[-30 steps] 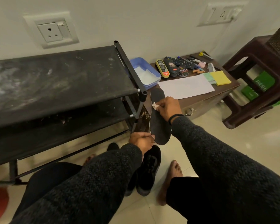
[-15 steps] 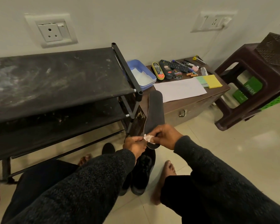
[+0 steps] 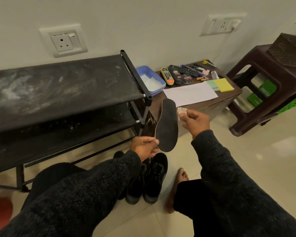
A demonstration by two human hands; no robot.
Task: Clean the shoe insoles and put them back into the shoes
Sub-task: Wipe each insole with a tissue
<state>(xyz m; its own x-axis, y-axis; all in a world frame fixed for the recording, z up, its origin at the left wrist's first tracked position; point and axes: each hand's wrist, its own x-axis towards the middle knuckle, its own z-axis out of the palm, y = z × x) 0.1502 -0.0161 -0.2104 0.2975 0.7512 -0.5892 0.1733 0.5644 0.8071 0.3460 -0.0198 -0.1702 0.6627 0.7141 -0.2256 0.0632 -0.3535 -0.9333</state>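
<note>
A black insole [image 3: 167,125] stands nearly upright in the air in front of me. My left hand [image 3: 143,147] pinches its lower edge. To the right of the insole's upper half, my right hand [image 3: 196,121] grips a small crumpled white tissue [image 3: 181,111], close beside the insole. Two black shoes [image 3: 149,178] stand side by side on the tiled floor below, between my legs.
A dusty black shoe rack [image 3: 63,93] fills the left. A low brown table [image 3: 212,101] holds a blue tray [image 3: 150,79] of tissues, shoe polish, a remote, pens, white paper [image 3: 190,94] and sticky notes. A brown plastic stool [image 3: 270,79] stands at the right. My bare foot [image 3: 177,187] rests by the shoes.
My right hand wiped the tissue down the insole toward its lower end, then lifted up and off to the right. The left hand kept its hold on the insole.
</note>
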